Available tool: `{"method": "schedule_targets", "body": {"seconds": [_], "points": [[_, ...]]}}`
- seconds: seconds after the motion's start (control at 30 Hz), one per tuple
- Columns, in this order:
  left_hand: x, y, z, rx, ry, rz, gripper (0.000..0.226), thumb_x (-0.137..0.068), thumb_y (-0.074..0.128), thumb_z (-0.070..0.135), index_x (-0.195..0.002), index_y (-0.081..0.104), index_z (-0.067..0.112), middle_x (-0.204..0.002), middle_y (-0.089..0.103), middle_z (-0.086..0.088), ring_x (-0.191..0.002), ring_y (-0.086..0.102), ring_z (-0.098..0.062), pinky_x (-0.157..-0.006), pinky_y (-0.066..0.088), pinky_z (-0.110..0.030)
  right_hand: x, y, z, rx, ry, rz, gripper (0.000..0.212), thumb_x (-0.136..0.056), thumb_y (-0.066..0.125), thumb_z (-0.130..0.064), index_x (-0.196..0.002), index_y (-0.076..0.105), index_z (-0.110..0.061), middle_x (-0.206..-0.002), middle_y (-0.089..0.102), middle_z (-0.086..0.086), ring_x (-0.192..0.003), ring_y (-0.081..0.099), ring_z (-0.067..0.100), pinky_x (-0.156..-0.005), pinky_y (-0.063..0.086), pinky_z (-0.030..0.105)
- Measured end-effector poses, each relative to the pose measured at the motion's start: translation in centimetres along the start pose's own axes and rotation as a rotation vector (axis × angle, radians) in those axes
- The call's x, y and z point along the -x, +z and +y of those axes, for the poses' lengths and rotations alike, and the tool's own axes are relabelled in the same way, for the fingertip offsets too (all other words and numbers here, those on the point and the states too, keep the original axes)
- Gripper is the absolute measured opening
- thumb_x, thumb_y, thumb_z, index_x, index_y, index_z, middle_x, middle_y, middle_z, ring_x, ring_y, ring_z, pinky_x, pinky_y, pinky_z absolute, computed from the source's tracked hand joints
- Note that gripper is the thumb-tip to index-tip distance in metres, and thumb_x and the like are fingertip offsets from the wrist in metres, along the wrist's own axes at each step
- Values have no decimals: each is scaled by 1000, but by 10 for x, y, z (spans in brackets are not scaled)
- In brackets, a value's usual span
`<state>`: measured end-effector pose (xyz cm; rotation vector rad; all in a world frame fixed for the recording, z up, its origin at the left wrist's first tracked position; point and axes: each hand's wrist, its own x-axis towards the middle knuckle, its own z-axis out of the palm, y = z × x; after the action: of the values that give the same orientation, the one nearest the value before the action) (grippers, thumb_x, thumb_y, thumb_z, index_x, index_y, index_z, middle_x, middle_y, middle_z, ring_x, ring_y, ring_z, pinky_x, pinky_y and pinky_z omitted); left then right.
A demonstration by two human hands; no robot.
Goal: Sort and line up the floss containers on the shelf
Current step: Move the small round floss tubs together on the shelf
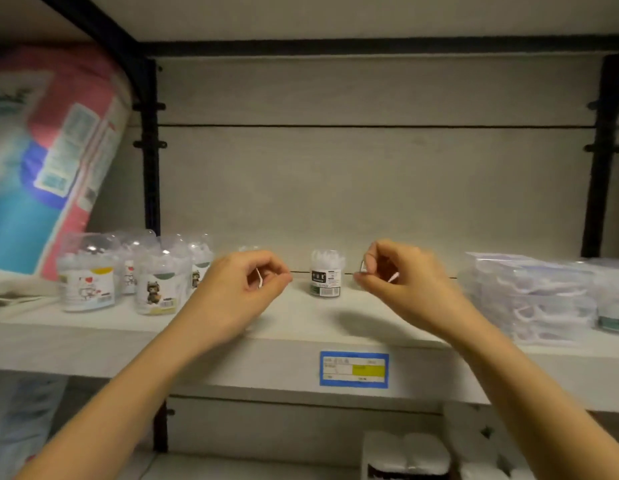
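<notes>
Several clear floss tubs with cartoon labels (159, 285) stand grouped at the shelf's left. One small tub with a black label (326, 274) stands alone in the middle, between my hands. My left hand (242, 289) hovers above the shelf, fingers curled, pinching a thin white floss pick. My right hand (398, 275) is also raised with curled fingers and pinches a small floss pick. Part of another tub shows behind my left hand. Neither hand touches a tub.
Flat clear packs of floss picks (530, 299) are stacked at the shelf's right. A large pink and blue wrapped bundle (48, 150) leans at the far left. A blue price tag (354, 369) sits on the shelf edge (266, 362). White items lie on the lower shelf.
</notes>
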<state>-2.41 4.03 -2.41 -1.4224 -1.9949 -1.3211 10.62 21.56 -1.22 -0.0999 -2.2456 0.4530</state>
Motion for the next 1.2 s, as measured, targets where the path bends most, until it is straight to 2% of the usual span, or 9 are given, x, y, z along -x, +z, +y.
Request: {"method": "schedule_targets", "body": {"seconds": [0.1, 0.23, 0.37, 0.47, 0.63, 0.77, 0.9, 1.0, 1.2], "points": [[-9, -18, -17, -11, 4, -30, 13, -84, 62, 15, -76, 68, 24, -70, 66, -1, -61, 53, -19, -60, 42, -23, -44, 21, -1, 81, 132, -30, 11, -85, 62, -27, -89, 55, -19, -85, 60, -6, -75, 55, 13, -64, 41, 19], [-16, -32, -31, 29, 16, -45, 19, -84, 61, 8, -74, 66, 24, -71, 67, -6, -55, 51, -12, -52, 39, -7, -88, 48, 10, 187, 284, -88, 52, -83, 64, -35, -126, 46, -11, -130, 51, 9, -115, 51, 25, -94, 40, 32], [-18, -37, -40, 73, 41, -74, 12, -84, 61, 9, -79, 69, 17, -75, 68, -10, -62, 56, -22, -52, 40, -10, -101, 66, 20, 188, 381, -167, 70, -83, 64, -37, -139, 34, -7, -144, 37, 13, -131, 39, 26, -101, 33, 28], [-18, -38, -48, 101, 59, -87, 9, -83, 64, 14, -78, 68, 21, -71, 69, -4, -71, 60, -32, -59, 43, -24, -100, 76, 29, 210, 442, -229, 71, -83, 65, -35, -140, 31, -8, -144, 38, 14, -129, 41, 28, -96, 35, 28], [-15, -36, -55, 146, 27, -100, 8, -76, 65, 28, -83, 66, 29, -80, 66, 5, -74, 58, -22, -61, 43, -15, -97, 68, 23, 151, 435, -202, 65, -82, 67, -32, -136, 38, -11, -137, 47, 12, -120, 50, 28, -95, 45, 33], [-6, -37, -52, 78, 81, -201, 60, -68, 76, 42, -121, 49, 41, -111, 52, 27, -100, 51, 3, -82, 45, -12, -75, 39, -12, -373, 437, -231, 61, -81, 66, -35, -133, 43, -13, -124, 58, 9, -97, 62, 15, -78, 55, 21], [5, -36, -44, 111, 110, -286, 100, -59, 80, 42, -136, 18, 53, -125, 29, 41, -109, 35, 25, -77, 30, 10, -43, 24, -42, -482, 329, -488, 51, -71, 59, -47, -115, 60, -22, -105, 68, 0, -95, 65, 13, -84, 53, 25], [10, -39, -41, 154, 149, -299, 101, -54, 81, 43, -135, 21, 54, -126, 37, 42, -112, 40, 19, -82, 32, 7, -28, 25, -52, -541, 288, -542, 42, -72, 58, -43, -110, 63, -27, -101, 70, -3, -94, 65, 13, -84, 54, 25], [19, -45, -38, 168, 209, -215, 90, -55, 85, 33, -129, 36, 48, -124, 44, 35, -110, 48, 9, -84, 33, 3, -14, 24, -58, -634, 302, -442, 44, -76, 56, -42, -115, 62, -23, -108, 69, 4, -97, 64, 17, -79, 54, 23]]}}
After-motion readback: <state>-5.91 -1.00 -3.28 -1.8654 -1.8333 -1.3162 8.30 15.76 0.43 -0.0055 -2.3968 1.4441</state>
